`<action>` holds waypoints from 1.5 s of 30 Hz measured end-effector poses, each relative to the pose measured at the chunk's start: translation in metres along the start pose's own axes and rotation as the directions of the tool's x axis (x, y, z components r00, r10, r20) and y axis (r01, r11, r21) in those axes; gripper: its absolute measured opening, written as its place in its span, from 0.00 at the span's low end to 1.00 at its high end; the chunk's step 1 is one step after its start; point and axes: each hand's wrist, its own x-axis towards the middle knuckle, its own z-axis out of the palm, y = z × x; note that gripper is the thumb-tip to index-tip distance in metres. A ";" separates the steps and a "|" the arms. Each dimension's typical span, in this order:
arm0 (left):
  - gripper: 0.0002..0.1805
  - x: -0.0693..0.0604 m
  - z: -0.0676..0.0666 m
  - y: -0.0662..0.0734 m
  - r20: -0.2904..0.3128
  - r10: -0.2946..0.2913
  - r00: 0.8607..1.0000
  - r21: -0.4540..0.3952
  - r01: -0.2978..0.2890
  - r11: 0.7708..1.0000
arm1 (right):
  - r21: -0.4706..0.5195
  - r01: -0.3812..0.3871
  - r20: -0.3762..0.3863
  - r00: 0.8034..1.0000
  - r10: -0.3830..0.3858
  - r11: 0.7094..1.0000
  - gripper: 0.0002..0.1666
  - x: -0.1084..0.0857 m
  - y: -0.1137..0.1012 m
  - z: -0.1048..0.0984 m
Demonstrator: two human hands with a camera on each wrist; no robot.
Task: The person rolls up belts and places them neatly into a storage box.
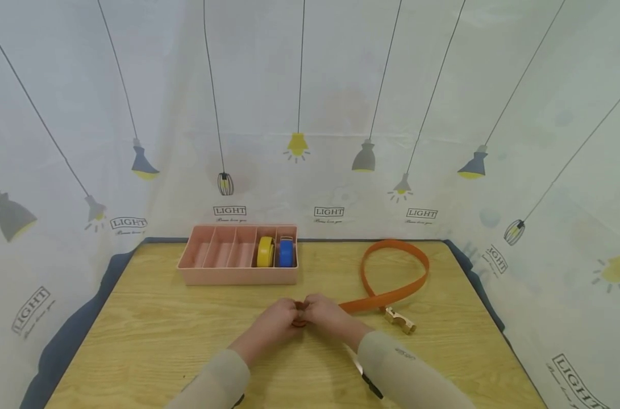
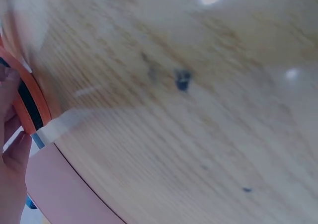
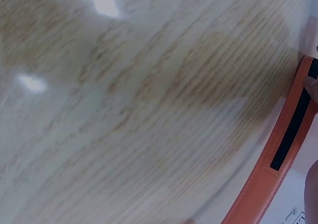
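Note:
An orange belt [image 1: 376,298] lies on the table, running from my hands to a loop at the right. Its gold buckle [image 1: 400,321] rests on the wood just below that loop. My left hand [image 1: 275,321] pinches the curled end of the belt, and my right hand [image 1: 330,316] grips it alongside, the two hands close together. In the left wrist view, fingers [image 2: 19,147] hold the curved belt [image 2: 42,102], which has a black strip along its face. A right thumb [image 3: 312,87] presses on that strip in the right wrist view. The fingers partly cover the curled end.
Behind my hands stands a pink divided tray [image 1: 240,276]. A rolled yellow belt [image 1: 265,252] and a rolled blue belt [image 1: 286,252] sit in its two right-hand compartments. A lamp-patterned sheet [image 1: 335,182] walls in the back and sides of the wooden table [image 1: 136,329].

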 end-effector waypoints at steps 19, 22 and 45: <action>0.07 -0.007 -0.008 0.001 0.029 0.059 0.998 0.110 -0.062 0.992 | -0.267 0.221 0.286 0.948 -0.143 0.938 0.19 -0.012 0.014 -0.022; 0.07 -0.009 -0.006 -0.001 0.013 0.082 0.997 0.090 -0.083 0.993 | -0.275 0.228 0.278 0.949 -0.150 0.934 0.19 -0.014 0.015 -0.019; 0.14 -0.010 -0.007 0.002 0.050 0.059 0.997 0.078 -0.063 0.995 | -0.324 0.103 0.102 0.992 -0.073 0.940 0.12 0.002 -0.001 0.001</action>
